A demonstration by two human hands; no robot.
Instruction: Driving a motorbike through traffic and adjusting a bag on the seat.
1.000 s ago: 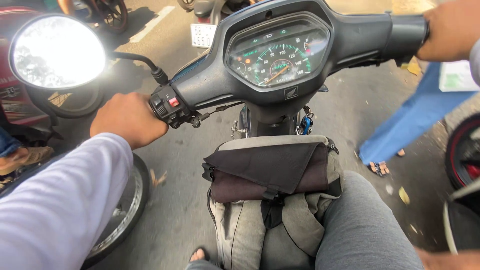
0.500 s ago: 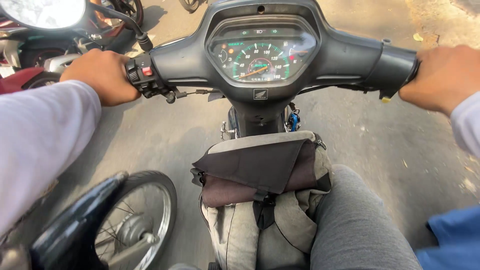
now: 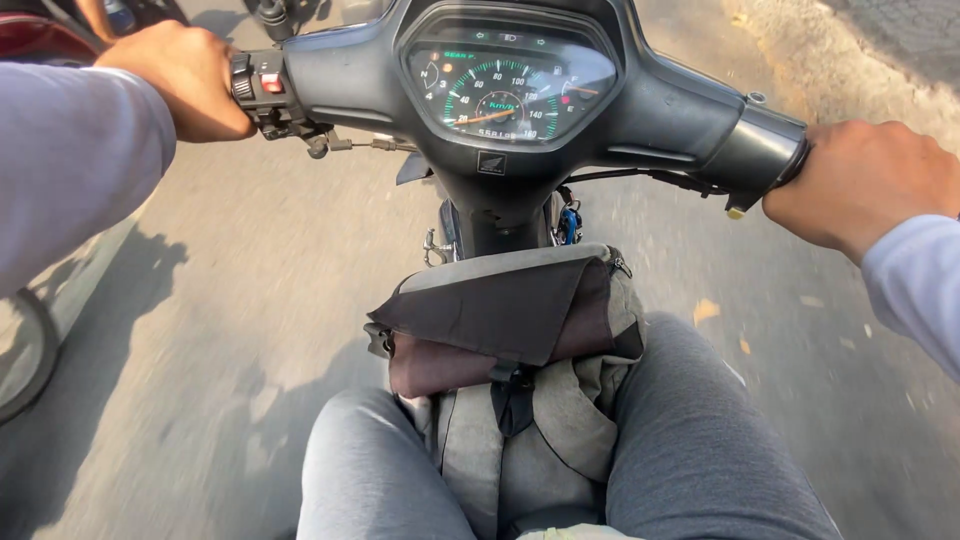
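I sit on a dark grey motorbike and look down at its handlebar [image 3: 340, 75] and round instrument dial [image 3: 508, 88]. My left hand [image 3: 185, 78] is closed around the left grip, beside a switch block with a red button [image 3: 272, 84]. My right hand [image 3: 862, 182] is closed around the right grip, next to its black collar [image 3: 755, 155]. Both arms wear pale lilac sleeves. A grey and black bag [image 3: 515, 330] rests between my knees, which are in grey trousers.
Blurred grey asphalt [image 3: 240, 300] passes below. Part of another vehicle's wheel [image 3: 25, 355] shows at the left edge, and a dark red vehicle body [image 3: 45, 38] at the top left. A rough roadside strip [image 3: 850, 50] runs along the top right.
The neighbouring motorbike's wheel and mudguard have slid away to the left edge. The person in blue at the right is gone from view. The handlebar now tilts down to the right.
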